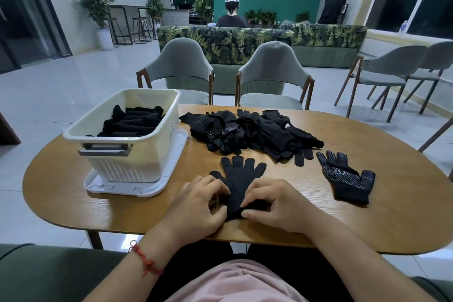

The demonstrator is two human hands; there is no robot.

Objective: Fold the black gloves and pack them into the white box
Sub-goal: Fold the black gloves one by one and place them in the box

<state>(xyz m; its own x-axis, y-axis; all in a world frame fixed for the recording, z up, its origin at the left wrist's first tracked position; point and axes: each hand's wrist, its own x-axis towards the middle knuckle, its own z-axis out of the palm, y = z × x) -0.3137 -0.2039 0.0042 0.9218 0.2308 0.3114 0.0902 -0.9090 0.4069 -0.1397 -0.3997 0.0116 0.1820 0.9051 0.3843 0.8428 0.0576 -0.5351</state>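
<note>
On the wooden table (pixel 367 216) right of the white box (pixel 137 154), the left hand (pixel 198 206) and right hand (pixel 277 203) pinch a flat glove (pixel 239 174) at its cuff, seemingly starting the fold, which next calls for turning the cuff toward the fingers.

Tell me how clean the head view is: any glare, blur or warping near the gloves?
Head view: wide-angle warping bows the table edge; the left hand, right hand and the flat glove they pinch are sharp; the glove pile merges into one dark mass; mild sheen on the floor tiles.

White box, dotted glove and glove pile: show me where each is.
white box (pixel 137 163), head view, near wall
dotted glove (pixel 343 175), head view, its palm
glove pile (pixel 257 130), head view, middle of the heap
</note>
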